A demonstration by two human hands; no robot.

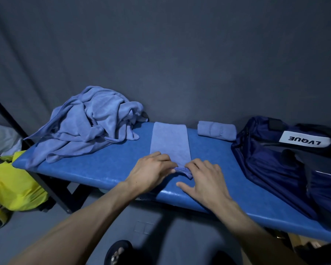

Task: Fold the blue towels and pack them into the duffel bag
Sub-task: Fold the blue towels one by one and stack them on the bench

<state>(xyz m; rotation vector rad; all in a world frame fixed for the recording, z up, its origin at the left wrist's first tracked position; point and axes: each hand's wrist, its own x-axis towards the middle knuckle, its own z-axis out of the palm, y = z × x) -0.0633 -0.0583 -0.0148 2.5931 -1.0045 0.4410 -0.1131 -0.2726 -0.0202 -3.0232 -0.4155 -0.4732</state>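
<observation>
A blue towel folded into a long strip [169, 143] lies lengthwise across the blue padded bench [111, 165]. Its near end is turned up into a small roll. My left hand [151, 169] and my right hand [203, 177] both curl their fingers on that rolled end, side by side. A rolled blue towel [216, 130] lies at the back of the bench beside the navy duffel bag [287, 169], which sits at the right end. A heap of crumpled blue towels [86, 123] covers the left end.
A grey curtain hangs right behind the bench. A yellow bag [13, 186] lies on the floor at the left, next to a black frame leg [54, 192]. My sandalled foot [118, 252] shows under the bench's front edge.
</observation>
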